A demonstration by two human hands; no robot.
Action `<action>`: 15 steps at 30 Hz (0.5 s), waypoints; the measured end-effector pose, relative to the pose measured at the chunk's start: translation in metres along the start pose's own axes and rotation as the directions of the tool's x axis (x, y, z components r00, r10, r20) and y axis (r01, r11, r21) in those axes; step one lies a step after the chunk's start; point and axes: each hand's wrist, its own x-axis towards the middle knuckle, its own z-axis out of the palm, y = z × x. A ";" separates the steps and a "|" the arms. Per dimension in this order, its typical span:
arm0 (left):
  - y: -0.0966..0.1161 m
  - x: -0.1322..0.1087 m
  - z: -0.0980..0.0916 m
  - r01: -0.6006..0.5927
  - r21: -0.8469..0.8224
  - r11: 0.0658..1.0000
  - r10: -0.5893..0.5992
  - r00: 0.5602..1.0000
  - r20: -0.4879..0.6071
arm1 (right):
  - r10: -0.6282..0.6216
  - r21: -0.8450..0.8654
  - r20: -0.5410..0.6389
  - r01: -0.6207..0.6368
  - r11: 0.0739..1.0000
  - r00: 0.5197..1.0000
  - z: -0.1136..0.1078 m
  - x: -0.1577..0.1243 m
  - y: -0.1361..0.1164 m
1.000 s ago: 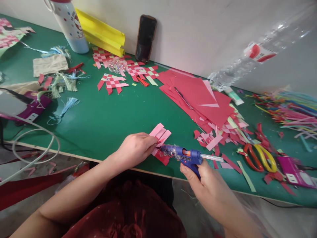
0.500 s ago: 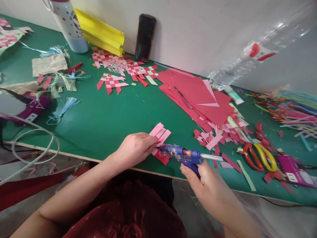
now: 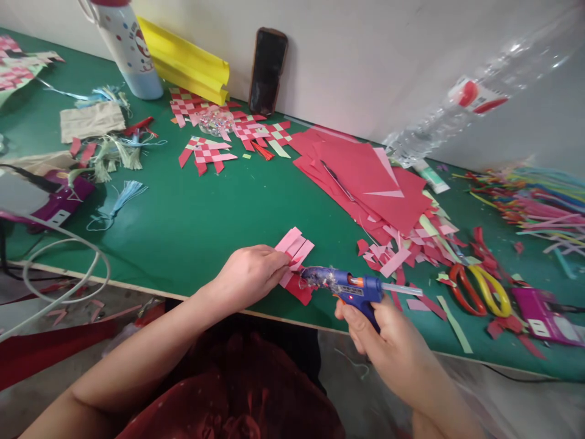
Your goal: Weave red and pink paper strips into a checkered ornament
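My right hand (image 3: 381, 332) is wrapped round the handle of a blue hot glue gun (image 3: 354, 288), with a clear glue stick (image 3: 402, 289) poking out of its back end. The gun's nozzle, crusted with glue, points left at a small piece of pink and red paper strips (image 3: 295, 247) near the table's front edge. My left hand (image 3: 251, 275) pinches that piece from the left, its fingertips close to the nozzle. Whether the nozzle touches the paper I cannot tell.
Red paper sheets (image 3: 361, 171) with a pen on top lie beyond, beside paper scraps and scissors (image 3: 484, 289). A plastic bottle (image 3: 475, 97), a phone (image 3: 268, 70) and a flask (image 3: 125, 49) stand along the wall. Woven paper fish (image 3: 205, 152) and tassels (image 3: 121, 198) lie left.
My right hand and the glue gun have shifted a little to the right, drawing the nozzle back from my left fingertips. My left hand and the paper have hardly moved.
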 end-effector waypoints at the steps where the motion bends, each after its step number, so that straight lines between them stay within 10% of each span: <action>1: 0.000 0.000 -0.001 -0.003 0.000 1.000 0.003 1.000 0.001 | 0.009 0.063 0.019 -0.011 0.998 1.000 0.000 -0.001 0.003; 9: 0.003 -0.002 -0.004 -0.023 -0.025 0.999 0.023 1.000 -0.019 | 0.153 0.685 0.017 -0.123 0.719 0.988 0.002 -0.007 0.028; 15: 0.001 -0.006 -0.008 -0.149 -0.032 0.988 0.149 0.989 0.005 | 0.202 0.684 -0.393 0.139 0.716 0.897 -0.008 -0.005 0.044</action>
